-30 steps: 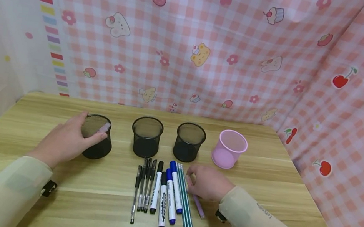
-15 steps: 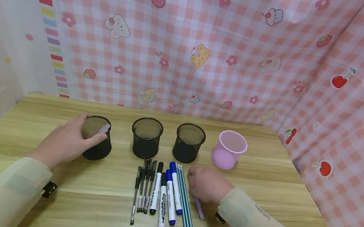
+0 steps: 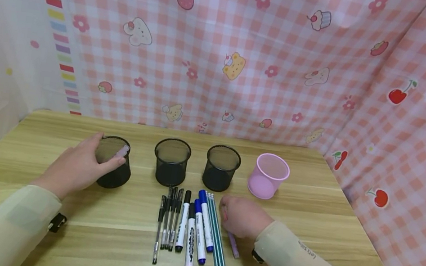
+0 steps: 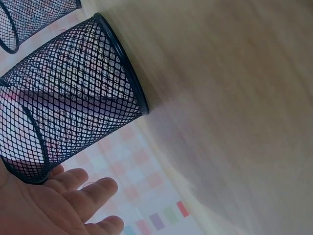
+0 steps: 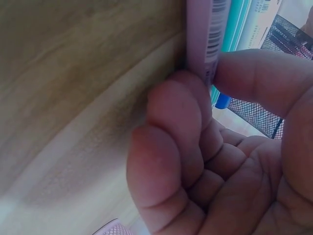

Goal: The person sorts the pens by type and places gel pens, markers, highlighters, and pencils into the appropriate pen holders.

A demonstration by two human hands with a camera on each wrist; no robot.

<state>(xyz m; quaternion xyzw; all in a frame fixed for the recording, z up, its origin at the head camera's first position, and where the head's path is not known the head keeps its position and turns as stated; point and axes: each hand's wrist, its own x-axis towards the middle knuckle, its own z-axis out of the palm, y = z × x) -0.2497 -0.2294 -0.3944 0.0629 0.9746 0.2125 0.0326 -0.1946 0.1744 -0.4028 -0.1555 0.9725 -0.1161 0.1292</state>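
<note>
My left hand [image 3: 80, 162] holds the side of the leftmost black mesh pen holder [image 3: 117, 176], thumb across its near rim and fingers behind it. A lilac stick-like thing [image 3: 122, 151] stands in that holder and shows through the mesh in the left wrist view. My right hand [image 3: 246, 217] pinches a lilac pen [image 3: 234, 245] between thumb and fingertips; its barcode label shows in the right wrist view, and the hand hides its upper part in the head view. Left of this pen lie teal pencils [image 3: 218, 243], blue markers [image 3: 199, 231], black markers [image 3: 190, 239] and black gel pens [image 3: 170, 218].
Two more black mesh holders [image 3: 171, 168] [image 3: 218, 174] and a pink holder [image 3: 265, 183] stand in a row behind the pens. The wooden table [image 3: 108, 236] ends at a pink checked cloth [image 3: 204, 81] at the back, with more cloth on both sides.
My right hand has shifted slightly to the right, and the lilac pen's lower end has moved a little. The left hand has stayed at its holder.
</note>
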